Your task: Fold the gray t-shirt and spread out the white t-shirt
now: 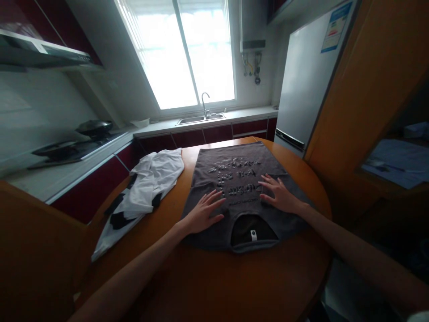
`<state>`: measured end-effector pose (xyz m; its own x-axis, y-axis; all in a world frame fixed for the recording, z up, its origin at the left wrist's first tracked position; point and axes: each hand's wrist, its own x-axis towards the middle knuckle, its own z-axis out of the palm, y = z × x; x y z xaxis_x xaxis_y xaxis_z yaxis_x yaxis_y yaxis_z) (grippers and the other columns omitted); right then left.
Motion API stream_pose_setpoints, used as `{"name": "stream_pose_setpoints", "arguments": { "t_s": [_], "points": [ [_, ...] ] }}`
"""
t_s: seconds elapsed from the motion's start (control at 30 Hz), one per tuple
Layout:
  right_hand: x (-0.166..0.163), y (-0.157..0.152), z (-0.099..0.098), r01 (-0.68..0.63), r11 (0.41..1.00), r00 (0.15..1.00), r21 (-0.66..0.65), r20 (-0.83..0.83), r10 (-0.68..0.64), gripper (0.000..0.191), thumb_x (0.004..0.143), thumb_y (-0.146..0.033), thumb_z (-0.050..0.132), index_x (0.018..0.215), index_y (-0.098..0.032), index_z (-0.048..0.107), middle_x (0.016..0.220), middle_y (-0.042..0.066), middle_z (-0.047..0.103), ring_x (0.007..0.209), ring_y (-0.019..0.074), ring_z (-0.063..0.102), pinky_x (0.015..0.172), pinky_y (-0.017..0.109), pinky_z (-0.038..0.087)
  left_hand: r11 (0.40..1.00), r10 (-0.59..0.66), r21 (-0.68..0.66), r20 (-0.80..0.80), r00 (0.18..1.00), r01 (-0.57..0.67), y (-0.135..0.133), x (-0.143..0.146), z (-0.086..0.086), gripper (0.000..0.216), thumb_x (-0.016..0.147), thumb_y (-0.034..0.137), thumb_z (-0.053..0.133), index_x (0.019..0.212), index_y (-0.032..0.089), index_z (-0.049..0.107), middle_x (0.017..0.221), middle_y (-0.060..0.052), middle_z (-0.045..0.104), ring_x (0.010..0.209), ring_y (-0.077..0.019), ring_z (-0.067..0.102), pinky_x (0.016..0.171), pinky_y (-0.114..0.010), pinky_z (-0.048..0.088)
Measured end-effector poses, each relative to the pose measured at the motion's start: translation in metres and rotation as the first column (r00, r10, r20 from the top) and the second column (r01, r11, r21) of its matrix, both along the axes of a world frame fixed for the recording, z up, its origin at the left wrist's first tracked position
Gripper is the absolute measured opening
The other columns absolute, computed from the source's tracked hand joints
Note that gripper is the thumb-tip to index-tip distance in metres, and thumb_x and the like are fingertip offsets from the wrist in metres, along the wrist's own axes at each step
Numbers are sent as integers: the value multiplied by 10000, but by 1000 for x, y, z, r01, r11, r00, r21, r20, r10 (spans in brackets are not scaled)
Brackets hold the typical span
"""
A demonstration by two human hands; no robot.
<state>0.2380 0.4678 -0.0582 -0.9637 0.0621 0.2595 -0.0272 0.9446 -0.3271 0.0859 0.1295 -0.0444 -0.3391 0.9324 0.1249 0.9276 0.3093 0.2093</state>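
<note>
A dark grey T-shirt (244, 208) with raised black lettering lies spread flat on the wooden table (228, 281). Its neckline, with a small white label (254, 235) inside, faces me, and the lettering appears upside down from here. My left hand (205, 212) rests on the left side of the shirt, fingers spread and flat. On the right side, my right hand (279, 193) also lies on the fabric with its fingers apart. Neither hand grips anything.
A crumpled white and black garment (152, 179) lies on the table's left part. Beyond stand a counter with a sink (197, 120), a stove with pans (94, 127) at left, and a fridge (306, 80) at right. A wooden chair back (36, 241) is near the left edge.
</note>
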Motion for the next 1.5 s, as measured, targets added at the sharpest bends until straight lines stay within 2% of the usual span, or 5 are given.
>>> {"name": "stream_pose_setpoints", "arguments": {
  "t_s": [0.4,0.8,1.1,1.27,1.5],
  "points": [
    [120,10,-1,-251,966,960,63,-114,257,197,909,-346,677,1078,-285,759,1094,71,717,1068,243,641,994,437,486,968,-250,-61,-98,963,245,-78,44,20,300,934,366,680,1227,307,692,1078,-50,684,1000,-211,626,908,-340,504],
    [130,17,-8,-370,876,900,310,-113,420,182,937,-169,600,1070,-242,701,1011,38,714,958,198,645,1010,427,436,970,-210,-198,-378,902,143,-107,48,20,743,877,-4,555,1528,328,427,1302,-51,638,1207,-214,582,1014,-330,460],
    [139,35,-20,-131,911,961,390,-176,214,597,829,-22,510,1381,-239,577,1242,84,669,1129,244,615,1018,428,456,991,-131,-43,-494,860,126,-129,27,-6,580,918,14,479,1415,299,570,1348,-64,593,1270,-240,512,1073,-377,448],
    [146,51,-30,-31,936,971,351,-211,112,552,852,-78,537,1376,-249,583,1367,77,626,1220,266,587,1062,453,447,991,7,125,-424,906,51,-132,25,-12,493,936,63,495,1390,234,579,1340,-96,581,1286,-241,513,1101,-402,468],
    [148,61,-36,-127,936,953,328,-222,208,366,990,-153,482,1295,-266,649,1314,35,690,1179,218,643,1046,420,479,955,-175,185,-278,944,232,-130,19,-9,365,1004,128,480,1322,237,623,1187,-70,695,1105,-177,655,980,-286,558]
  ]
}}
